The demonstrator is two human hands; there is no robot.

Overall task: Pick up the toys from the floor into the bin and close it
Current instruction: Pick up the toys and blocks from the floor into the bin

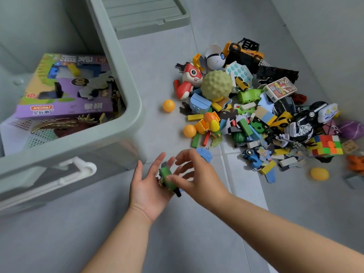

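Observation:
A pale green storage bin (126, 75) stands open at the left, and its lid (141, 14) lies flat on the floor behind it. To the right, a heap of toys (256, 111) is spread across the grey floor. My left hand (145, 192) is palm up in front of the bin, fingers nearly straight, carrying a green block (167, 176) and a few flat dark pieces. My right hand (201, 178) hovers over that palm with fingers spread, its thumb touching the green block.
Inside the bin lie a purple toy box (65, 89) and a dark dinosaur figure (67, 125). Two orange balls (168, 105) (189, 130) and a blue foam piece (204, 154) sit between the heap and my hands. A yellow ball (319, 173) lies at the right.

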